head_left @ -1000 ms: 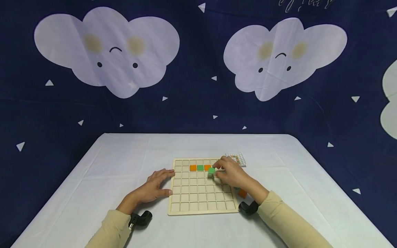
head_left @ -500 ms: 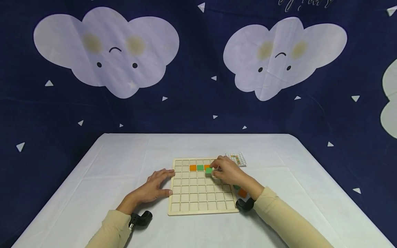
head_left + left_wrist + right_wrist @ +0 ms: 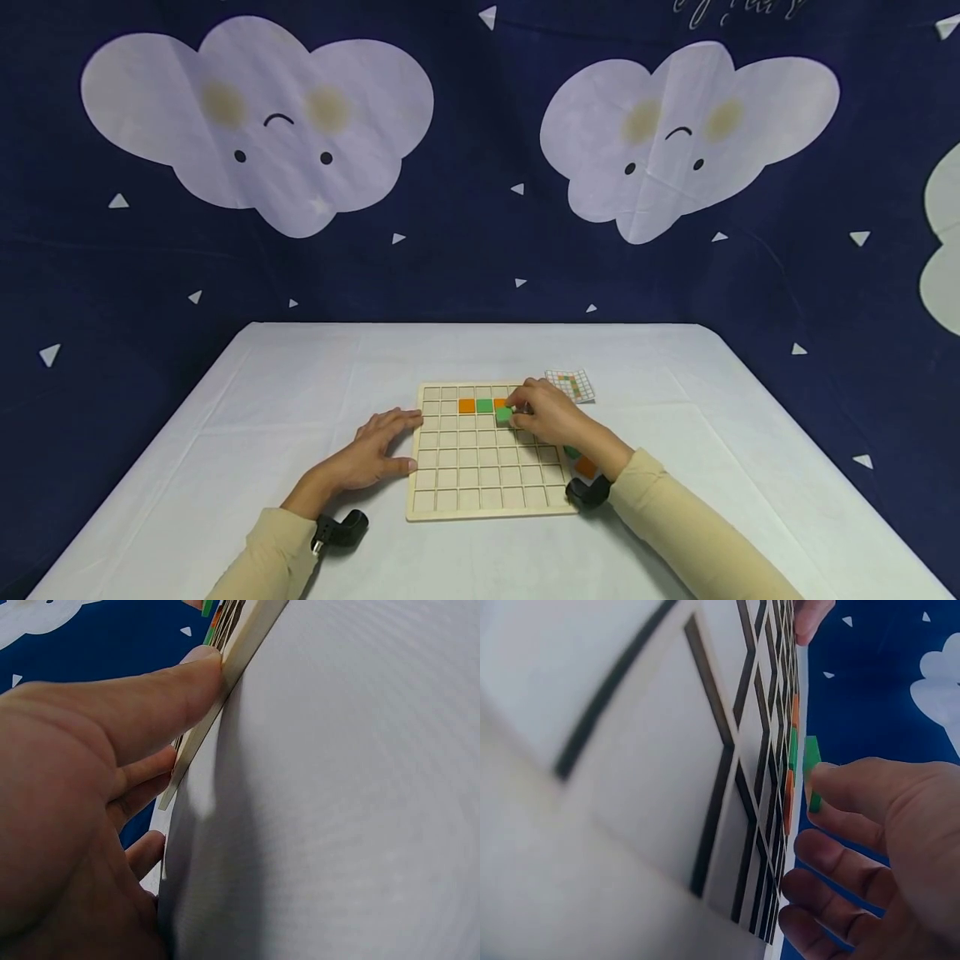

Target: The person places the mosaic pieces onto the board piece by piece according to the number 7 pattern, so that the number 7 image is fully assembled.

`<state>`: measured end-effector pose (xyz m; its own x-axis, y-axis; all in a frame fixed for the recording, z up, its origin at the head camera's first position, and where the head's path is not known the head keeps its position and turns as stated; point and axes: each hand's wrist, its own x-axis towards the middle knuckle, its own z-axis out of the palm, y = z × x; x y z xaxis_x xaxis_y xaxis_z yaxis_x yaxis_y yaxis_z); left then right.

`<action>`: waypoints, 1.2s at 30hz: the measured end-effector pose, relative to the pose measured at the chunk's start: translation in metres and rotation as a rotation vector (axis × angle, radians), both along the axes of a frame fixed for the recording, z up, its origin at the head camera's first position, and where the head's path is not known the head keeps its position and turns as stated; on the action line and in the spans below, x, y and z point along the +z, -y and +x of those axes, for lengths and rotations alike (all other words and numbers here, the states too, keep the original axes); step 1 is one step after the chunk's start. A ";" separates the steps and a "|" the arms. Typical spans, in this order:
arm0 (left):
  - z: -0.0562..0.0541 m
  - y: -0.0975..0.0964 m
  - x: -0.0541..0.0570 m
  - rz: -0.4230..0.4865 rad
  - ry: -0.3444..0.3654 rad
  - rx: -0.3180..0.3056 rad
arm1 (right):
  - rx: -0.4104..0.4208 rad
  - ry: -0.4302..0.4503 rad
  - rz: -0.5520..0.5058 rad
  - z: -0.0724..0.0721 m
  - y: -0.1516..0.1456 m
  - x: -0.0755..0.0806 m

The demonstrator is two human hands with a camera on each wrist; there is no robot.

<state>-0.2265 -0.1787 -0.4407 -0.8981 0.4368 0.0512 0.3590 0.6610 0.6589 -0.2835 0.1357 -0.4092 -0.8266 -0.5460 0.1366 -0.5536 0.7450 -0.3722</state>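
Note:
Between thumb and fingertip, my right hand pinches a green square tile, held just above the wooden grid board. In the right wrist view the same green tile stands apart from the board's surface. Three tiles lie in one row near the board's far edge: an orange tile, a green tile, and another orange tile partly covered by my right fingers. Along the board's left edge rests my left hand, fingers spread, with thumb and fingertips touching the rim.
A small printed card with a coloured grid pattern lies beyond the board's far right corner. Beside the board's right edge, partly under my right forearm, are a loose orange tile and a green tile. White cloth covers the table.
My right hand has moved slightly left with the green tile, which is now just in front of the right-hand orange tile. The left hand stays where it was.

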 end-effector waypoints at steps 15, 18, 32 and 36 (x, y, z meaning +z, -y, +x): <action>0.000 0.000 0.002 -0.003 -0.004 0.002 | 0.004 -0.024 0.026 -0.002 -0.001 -0.003; 0.000 0.000 0.001 -0.009 -0.003 0.006 | 0.002 -0.023 0.030 -0.002 0.000 -0.004; 0.000 0.000 0.001 -0.007 0.000 0.008 | 0.022 0.008 0.035 -0.002 0.001 -0.002; 0.000 0.000 0.001 -0.009 0.004 0.008 | 0.015 0.002 0.035 -0.003 0.001 -0.004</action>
<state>-0.2262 -0.1791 -0.4398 -0.9018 0.4300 0.0437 0.3510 0.6696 0.6546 -0.2868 0.1346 -0.4129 -0.8183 -0.5630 0.1157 -0.5644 0.7490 -0.3470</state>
